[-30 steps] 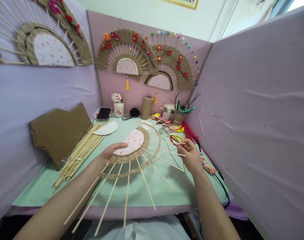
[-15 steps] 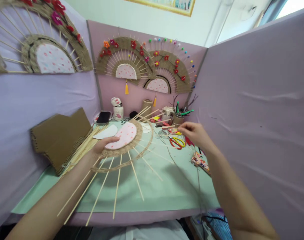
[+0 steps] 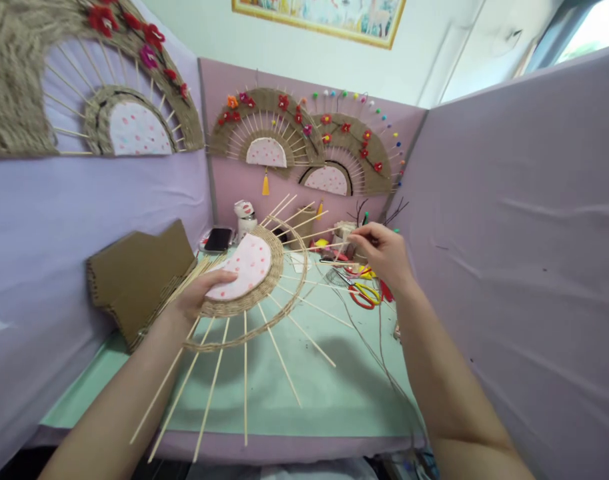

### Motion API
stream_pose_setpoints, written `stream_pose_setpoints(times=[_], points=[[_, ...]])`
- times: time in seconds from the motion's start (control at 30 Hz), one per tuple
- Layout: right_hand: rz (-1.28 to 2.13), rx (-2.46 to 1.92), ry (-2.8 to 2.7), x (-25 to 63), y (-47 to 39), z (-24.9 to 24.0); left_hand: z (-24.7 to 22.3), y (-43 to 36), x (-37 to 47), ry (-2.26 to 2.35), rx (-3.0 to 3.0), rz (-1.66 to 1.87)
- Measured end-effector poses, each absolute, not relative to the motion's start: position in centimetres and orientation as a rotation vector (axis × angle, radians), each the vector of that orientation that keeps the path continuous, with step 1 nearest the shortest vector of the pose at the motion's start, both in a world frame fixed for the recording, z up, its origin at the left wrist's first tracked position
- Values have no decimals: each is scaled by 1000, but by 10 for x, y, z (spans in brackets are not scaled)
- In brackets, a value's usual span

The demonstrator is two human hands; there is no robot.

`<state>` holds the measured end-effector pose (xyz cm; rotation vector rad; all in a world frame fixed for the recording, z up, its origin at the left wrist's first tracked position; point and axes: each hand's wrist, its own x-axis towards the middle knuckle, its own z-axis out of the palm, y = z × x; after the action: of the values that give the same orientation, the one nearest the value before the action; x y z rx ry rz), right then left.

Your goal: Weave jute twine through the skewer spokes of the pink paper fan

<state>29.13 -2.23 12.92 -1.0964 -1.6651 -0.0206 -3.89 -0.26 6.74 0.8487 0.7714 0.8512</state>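
The fan's [image 3: 277, 267] long flat side faces the table's [image 3: 334, 413] back-left corner; left hand [image 3: 201, 293] pinches it, raised right hand [image 3: 380, 250] keeping fingertips together.

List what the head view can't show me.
Head view:
Right hand: too small to tell whether fingertips hold beige twine.
Left hand: other fingers hidden beneath pink-dotted woven fan.
Large red-flowered woven fan: cut off by left edge.
Gold-framed picture: cut off by top edge.
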Motion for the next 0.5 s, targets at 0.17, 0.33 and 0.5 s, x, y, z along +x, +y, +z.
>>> stream_pose_setpoints(times=[0.17,0.33,0.5], points=[[379,-1142,-1620,303,-15,89,43,3,-43,750,889,763],[599,-1183,-1527,306,-16,57,25,6,-42,708,894,676],[674,-1181,-1389,282,-19,28,15,-3,-25,622,931,588]])
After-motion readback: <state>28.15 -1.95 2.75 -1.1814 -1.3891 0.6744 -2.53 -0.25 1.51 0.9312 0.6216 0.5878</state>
